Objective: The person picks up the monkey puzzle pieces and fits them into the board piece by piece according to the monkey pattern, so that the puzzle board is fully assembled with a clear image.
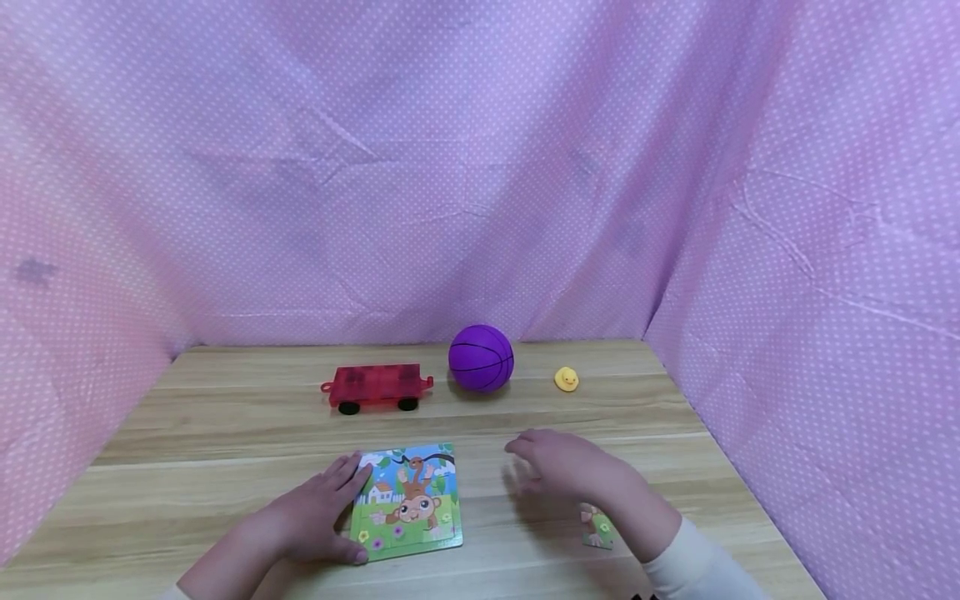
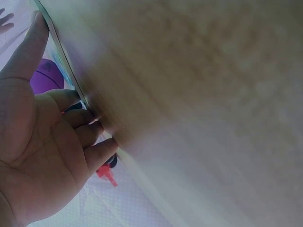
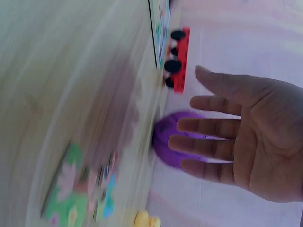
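A square jigsaw puzzle [image 1: 408, 500] with a monkey hanging from a branch, a small house and flowers lies flat at the table's front. My left hand [image 1: 315, 508] rests against its left side, thumb by the near corner and fingers on the far part of that edge; the left wrist view has the fingertips [image 2: 97, 153] along the edge. To the right of the puzzle, my right hand [image 1: 566, 467] hovers above the table, its fingers loosely extended and holding nothing. A loose puzzle piece [image 1: 597, 533] lies beside my right forearm, which partly covers it; the right wrist view shows its green part [image 3: 71, 198].
Behind the puzzle stands a red toy wagon [image 1: 377, 385] with black wheels. A purple ball [image 1: 482, 358] sits to the wagon's right, and a small yellow duck toy [image 1: 567, 379] is farther right. Pink dotted cloth [image 1: 420, 167] hangs round the wooden table [image 1: 247, 433].
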The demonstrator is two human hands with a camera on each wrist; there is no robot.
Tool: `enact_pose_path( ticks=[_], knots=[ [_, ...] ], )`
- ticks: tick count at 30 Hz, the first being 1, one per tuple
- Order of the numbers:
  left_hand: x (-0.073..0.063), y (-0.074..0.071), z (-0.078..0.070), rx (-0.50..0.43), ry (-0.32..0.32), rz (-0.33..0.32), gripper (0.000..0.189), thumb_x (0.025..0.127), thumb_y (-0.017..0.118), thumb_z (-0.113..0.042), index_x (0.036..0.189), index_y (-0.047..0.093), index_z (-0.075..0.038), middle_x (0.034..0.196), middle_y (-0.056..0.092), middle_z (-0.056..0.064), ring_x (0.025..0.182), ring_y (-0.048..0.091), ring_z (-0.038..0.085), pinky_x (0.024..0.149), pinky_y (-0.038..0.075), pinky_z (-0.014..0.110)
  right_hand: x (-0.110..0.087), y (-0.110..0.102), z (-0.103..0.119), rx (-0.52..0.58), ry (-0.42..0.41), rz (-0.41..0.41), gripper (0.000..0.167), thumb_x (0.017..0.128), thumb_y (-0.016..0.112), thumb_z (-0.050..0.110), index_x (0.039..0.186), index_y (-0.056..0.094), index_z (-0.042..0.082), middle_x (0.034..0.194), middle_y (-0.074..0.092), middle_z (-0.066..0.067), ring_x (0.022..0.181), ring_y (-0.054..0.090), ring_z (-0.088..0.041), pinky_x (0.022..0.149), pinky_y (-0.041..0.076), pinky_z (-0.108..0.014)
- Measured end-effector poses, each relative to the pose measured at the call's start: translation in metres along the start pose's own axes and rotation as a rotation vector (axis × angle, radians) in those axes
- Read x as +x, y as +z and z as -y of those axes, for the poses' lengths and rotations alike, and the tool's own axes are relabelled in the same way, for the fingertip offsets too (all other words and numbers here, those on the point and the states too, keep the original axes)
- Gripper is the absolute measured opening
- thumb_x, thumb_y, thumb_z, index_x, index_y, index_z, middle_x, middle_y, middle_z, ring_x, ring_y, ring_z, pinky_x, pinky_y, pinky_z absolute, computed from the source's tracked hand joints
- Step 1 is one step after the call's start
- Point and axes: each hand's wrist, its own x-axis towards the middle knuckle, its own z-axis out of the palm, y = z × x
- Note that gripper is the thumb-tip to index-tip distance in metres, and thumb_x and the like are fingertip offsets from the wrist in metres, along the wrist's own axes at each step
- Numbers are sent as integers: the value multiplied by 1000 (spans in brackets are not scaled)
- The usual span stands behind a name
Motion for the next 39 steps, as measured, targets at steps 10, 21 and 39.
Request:
enact_pose_path(
  ticks=[10,21,39],
  knots=[
    [0,1,-2,-6,-11,8,113,67,77,-65,155,30,-12,164,17,13,150,13,41,113,23,65,-23,7,-38,67,272,79,58,69,87,27,119,63,9,112,62,-5,97,64,-26,87,54,-45],
    [0,0,-1,-2,-9,1,113,67,77,-66,155,31,-12,164,18,13,150,13,41,113,24,65,-35,27,-56,62,295,116,45,65,90,23,92,55,14,83,53,-1,75,55,-20,69,51,-43],
    [0,0,0,8,-12,13,114,66,75,-69,155,31,-13,164,18,12,150,13,41,113,25,64,-17,24,-49,157,218,156,29,78,80,10,82,52,17,71,50,5,68,48,-13,64,42,-32]
  ],
)
